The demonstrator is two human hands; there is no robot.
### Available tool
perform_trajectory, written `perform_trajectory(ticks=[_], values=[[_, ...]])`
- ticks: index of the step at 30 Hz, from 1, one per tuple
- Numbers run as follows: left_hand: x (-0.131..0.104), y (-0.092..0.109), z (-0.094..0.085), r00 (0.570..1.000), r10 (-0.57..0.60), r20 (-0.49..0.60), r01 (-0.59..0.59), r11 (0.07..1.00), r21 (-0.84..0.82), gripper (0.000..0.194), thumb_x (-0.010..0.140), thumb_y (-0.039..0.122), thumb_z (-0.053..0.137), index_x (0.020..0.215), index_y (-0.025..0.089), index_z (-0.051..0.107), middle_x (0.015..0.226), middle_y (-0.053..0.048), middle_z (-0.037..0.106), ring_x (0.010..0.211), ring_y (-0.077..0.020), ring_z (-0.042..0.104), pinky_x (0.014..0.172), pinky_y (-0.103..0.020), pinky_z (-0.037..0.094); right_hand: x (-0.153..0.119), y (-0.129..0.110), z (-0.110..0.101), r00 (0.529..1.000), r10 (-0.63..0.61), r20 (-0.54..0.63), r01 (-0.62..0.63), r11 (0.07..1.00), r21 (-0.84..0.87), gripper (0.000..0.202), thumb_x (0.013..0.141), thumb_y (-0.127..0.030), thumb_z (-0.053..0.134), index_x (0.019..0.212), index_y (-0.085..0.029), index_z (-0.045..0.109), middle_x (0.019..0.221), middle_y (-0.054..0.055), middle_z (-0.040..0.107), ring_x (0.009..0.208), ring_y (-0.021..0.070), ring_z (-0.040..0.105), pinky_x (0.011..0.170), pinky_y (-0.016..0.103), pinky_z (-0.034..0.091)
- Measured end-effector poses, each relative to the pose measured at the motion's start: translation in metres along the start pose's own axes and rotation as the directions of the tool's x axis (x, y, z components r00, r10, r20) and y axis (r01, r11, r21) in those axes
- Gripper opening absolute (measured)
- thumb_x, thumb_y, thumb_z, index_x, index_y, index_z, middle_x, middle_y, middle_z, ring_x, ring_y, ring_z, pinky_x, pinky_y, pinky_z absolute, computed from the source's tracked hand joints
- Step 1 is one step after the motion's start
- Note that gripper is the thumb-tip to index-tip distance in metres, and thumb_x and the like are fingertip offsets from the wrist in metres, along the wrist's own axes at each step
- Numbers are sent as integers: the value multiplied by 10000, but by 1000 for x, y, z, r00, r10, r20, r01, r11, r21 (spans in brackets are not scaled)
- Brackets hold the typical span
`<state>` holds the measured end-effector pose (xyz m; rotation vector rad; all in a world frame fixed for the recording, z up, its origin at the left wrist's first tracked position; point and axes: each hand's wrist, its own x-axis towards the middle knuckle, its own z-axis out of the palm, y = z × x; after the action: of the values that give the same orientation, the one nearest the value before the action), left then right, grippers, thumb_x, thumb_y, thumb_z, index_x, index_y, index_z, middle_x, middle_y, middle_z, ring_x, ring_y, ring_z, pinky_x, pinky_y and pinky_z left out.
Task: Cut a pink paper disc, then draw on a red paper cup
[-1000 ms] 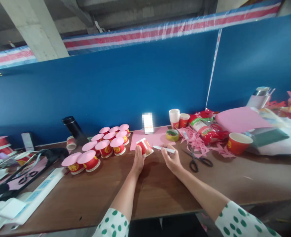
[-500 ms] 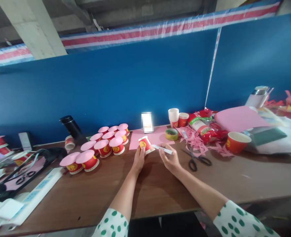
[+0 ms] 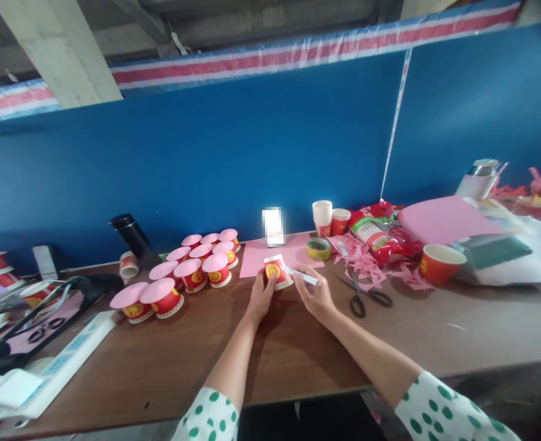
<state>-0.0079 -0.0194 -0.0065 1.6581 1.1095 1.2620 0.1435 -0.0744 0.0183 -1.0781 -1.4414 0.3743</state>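
Observation:
My left hand (image 3: 260,295) is closed round a red paper cup (image 3: 278,274) with a yellow print. The cup is tipped, its white end facing up and away. In my right hand (image 3: 315,296) is a slim white pen-like stick (image 3: 303,276), gripped between thumb and fingers. Its tip points left and meets the cup near the upper side; whether it touches cannot be made out. Behind the hands lies a pink paper sheet (image 3: 252,256). Several upturned red cups with pink paper discs (image 3: 190,267) on top stand to the left.
Scissors (image 3: 358,301) lie right of my right hand. Beyond are a tape roll (image 3: 319,248), pink paper shreds (image 3: 366,263), a red packet (image 3: 376,236) and a paper cup (image 3: 441,264). A black bottle (image 3: 133,239) and a power strip (image 3: 68,361) are at left.
The red cup has moved slightly right and been turned in my left hand, so its yellow print sits further right. The white stick stays against or close to its upper side.

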Motion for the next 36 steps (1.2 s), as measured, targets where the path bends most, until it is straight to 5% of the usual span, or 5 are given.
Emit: perform_trajectory(ticks=[36], values=[[-1, 1, 0, 1000, 17, 16, -17, 1000, 13, 407, 819, 441, 471, 1122, 170, 485, 1082, -99, 595, 993, -209, 553, 873, -342, 402, -1, 4, 6, 999, 50, 3, -50, 998, 30, 223, 844, -333, 476, 915, -165, 605, 790, 41, 646, 667, 146, 586, 580, 208, 463]])
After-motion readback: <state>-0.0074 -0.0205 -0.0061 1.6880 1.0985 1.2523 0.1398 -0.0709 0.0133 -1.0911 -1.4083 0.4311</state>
